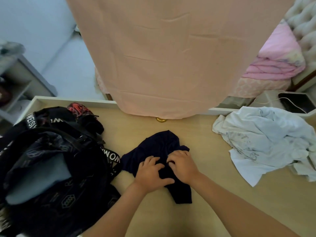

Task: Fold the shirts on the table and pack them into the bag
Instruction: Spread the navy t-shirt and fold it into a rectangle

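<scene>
Head view: I see left hand (pixel 150 171) + right hand (pixel 183 166) both clutching crumpled navy shirt (pixel 159 146), mid table (pixel 222 199) twd front edge. Step, I reckon: folding, barely begun. Next: spread flat; bag (pixel 51 159) open at left edge.

It was a bedroom at home.
A peach-sheeted bed (pixel 171 57) stood just beyond the desk (pixel 222 194), with a pink quilt (pixel 277 64) bunched beside a pale tufted headboard (pixel 304 23).

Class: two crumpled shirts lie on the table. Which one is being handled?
The dark navy shirt at the centre: the left hand and right hand grip it. The white printed shirt lies untouched.
</scene>
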Demonstrator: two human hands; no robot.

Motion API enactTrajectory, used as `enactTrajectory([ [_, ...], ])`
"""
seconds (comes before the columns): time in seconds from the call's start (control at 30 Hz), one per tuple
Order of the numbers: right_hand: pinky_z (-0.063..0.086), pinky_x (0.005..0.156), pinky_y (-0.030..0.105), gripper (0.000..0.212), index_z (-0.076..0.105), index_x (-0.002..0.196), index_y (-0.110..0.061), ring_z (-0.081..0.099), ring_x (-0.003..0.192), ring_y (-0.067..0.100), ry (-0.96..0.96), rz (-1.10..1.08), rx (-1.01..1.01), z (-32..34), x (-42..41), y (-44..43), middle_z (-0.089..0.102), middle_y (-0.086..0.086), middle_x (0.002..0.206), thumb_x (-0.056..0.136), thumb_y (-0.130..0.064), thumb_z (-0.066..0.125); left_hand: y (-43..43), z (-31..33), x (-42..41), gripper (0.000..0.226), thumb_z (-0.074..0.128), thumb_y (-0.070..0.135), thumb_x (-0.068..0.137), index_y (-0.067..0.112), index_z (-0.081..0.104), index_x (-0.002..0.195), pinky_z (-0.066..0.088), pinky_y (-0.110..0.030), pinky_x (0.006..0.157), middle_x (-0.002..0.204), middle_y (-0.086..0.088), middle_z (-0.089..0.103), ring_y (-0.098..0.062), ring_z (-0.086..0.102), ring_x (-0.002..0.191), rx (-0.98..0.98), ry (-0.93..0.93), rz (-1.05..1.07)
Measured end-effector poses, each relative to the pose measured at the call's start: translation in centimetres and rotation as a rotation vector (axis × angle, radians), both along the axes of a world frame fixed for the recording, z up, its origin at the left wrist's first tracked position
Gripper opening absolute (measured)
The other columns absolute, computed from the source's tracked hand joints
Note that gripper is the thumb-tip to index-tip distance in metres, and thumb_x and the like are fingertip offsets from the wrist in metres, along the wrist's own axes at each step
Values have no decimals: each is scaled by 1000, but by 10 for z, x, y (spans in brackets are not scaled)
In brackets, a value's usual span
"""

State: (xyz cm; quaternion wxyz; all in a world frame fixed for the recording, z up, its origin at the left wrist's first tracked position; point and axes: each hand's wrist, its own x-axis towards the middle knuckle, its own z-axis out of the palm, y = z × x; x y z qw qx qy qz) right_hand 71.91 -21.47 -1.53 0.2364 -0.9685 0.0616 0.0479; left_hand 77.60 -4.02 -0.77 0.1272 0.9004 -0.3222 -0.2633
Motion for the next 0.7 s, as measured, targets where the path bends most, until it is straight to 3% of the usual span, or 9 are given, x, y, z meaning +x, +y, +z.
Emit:
enactTrajectory([
  [0.07, 50, 87, 36, 17, 61, 111, -23, 62, 87, 11, 53, -85, 197, 22, 18, 4, 68, -7, 99, 102, -22, 46, -4, 13, 0, 72, 50, 79, 75, 27, 62, 123, 28, -37, 108, 141, 12, 43, -15, 32, 135, -38, -148, 56],
  [0.13, 52, 74, 39, 17, 56, 113, -22, 59, 77, 11, 43, -114, 269, 45, 36, 6, 65, -6, 91, 105, -25, 41, -6, 26, 6, 40, 58, 55, 87, 22, 66, 109, 40, -31, 92, 118, 11, 58, -16, 52, 113, -187, -234, 188],
  [0.2, 52, 72, 40, 17, 56, 109, -22, 60, 77, 13, -10, -100, 278, 66, 50, 7, 65, -5, 88, 105, -29, 41, -5, 42, 18, 13, 58, 28, 95, 18, 65, 99, 44, -27, 76, 94, 10, 61, -16, 60, 91, -364, -176, 337],
  [0.4, 53, 81, 31, 11, 63, 90, -34, 64, 90, 5, 61, -37, 384, 121, 71, 2, 67, -14, 95, 89, -45, 66, 5, 99, 54, 22, 44, 15, 101, 19, 65, 96, 42, -21, 68, 86, 7, 65, -9, 58, 79, -527, -62, 447],
  [0.47, 53, 70, 34, 24, 66, 78, -28, 66, 78, 8, 58, -88, 418, 135, 72, 6, 68, -8, 82, 79, -50, 75, 6, 118, 53, 20, 44, 11, 100, 20, 61, 94, 47, -23, 69, 87, 4, 65, -15, 61, 82, -636, 137, 450],
  [0.53, 54, 68, 41, 39, 66, 76, -16, 67, 73, 19, 17, -185, 460, 148, 73, 12, 70, 3, 76, 76, -54, 75, 8, 135, 43, 17, 51, 11, 97, 22, 58, 108, 55, -29, 75, 99, -1, 65, -18, 66, 89, -777, 466, 417],
  [0.57, 55, 70, 43, 46, 67, 78, -12, 68, 73, 23, 5, -219, 474, 154, 73, 16, 71, 6, 78, 78, -57, 72, 9, 139, 38, 26, 58, 14, 94, 25, 54, 117, 56, -27, 75, 106, 2, 63, -12, 66, 89, -798, 520, 371],
  [0.63, 56, 77, 47, 59, 69, 87, -6, 69, 79, 27, -6, -231, 516, 164, 69, 20, 72, 13, 86, 77, -65, 66, 14, 137, 33, 45, 68, 20, 88, 33, 47, 126, 52, -15, 68, 109, 12, 59, -1, 65, 83, -734, 378, 282],
  [0.7, 56, 79, 45, 62, 68, 92, -5, 69, 84, 28, 24, -198, 533, 177, 61, 22, 71, 15, 91, 73, -64, 69, 19, 132, 37, 39, 66, 20, 89, 35, 52, 122, 43, -7, 62, 103, 15, 62, -1, 61, 77, -635, 148, 264],
])
